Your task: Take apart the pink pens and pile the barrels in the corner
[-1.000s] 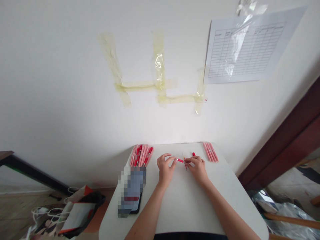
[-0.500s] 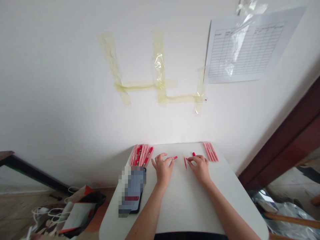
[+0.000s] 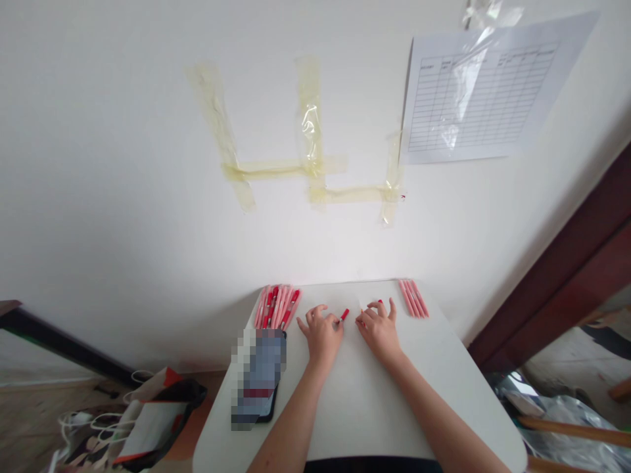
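Note:
On the white table (image 3: pixel 367 394), my left hand (image 3: pixel 324 335) pinches a short red pen piece (image 3: pixel 344 315) between thumb and forefinger, its red end pointing up and to the right. My right hand (image 3: pixel 380 334) has its thumb and forefinger closed on a thin pen refill (image 3: pixel 361 311); most of the refill is hidden, with a small orange bit showing above the fingertips. Its other fingers are raised. Just behind the right hand, a small red cap (image 3: pixel 380 302) is partly covered by the fingers.
A pile of pink and red pens (image 3: pixel 279 307) lies at the table's back left. Several pink pens (image 3: pixel 414 299) rest in a row at the back right. A phone (image 3: pixel 266 378), partly pixelated, lies along the left edge. The wall (image 3: pixel 335 249) rises directly behind the table.
My right hand has moved left and closed over the refill that lay on the table. The red piece in my left hand is tilted more upright.

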A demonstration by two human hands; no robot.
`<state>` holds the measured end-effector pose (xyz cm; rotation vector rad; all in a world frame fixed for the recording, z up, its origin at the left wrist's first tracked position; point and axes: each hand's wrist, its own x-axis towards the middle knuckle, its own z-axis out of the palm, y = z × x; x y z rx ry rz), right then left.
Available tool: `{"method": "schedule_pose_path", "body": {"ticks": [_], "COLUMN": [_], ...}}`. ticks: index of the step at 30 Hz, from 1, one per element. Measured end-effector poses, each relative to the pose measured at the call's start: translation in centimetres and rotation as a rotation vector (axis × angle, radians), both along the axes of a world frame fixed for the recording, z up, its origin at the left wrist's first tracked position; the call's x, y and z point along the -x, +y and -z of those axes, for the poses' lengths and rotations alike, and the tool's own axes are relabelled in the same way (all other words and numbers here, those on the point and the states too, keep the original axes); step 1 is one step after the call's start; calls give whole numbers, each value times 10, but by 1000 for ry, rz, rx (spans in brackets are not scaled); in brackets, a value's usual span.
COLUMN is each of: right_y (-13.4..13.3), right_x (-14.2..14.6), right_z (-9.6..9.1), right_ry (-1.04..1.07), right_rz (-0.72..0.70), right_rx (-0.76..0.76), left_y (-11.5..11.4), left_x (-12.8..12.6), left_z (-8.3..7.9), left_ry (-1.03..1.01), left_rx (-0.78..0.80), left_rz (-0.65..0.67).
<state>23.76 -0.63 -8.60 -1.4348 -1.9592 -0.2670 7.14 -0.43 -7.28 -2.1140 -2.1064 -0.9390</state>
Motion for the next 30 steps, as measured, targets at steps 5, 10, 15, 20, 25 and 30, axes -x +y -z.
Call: {"method": "schedule_pose_path", "body": {"ticks": [5, 10, 15, 20, 25, 30], "right_y": [3, 3, 4, 5, 4, -1], "right_x": [-1, 0, 0, 1, 1, -5], "right_z": [2, 2, 1, 2, -1, -3], "right_ry": [-22, -29, -37, -35, -24, 30], "right_rz": [42, 46, 61, 80, 86, 44], "right_rx": [1, 18, 31, 38, 54, 75], "left_y": [0, 0, 0, -1, -2, -1], "left_x": [-1, -1, -2, -3, -3, -3], "left_z": [0, 1, 1, 1, 1, 0], "left_ry": [-3, 0, 14, 7, -2, 1], "left_rx": [11, 1, -16, -26, -26, -6], "left_rz": [12, 25, 31, 34, 50, 57]}}
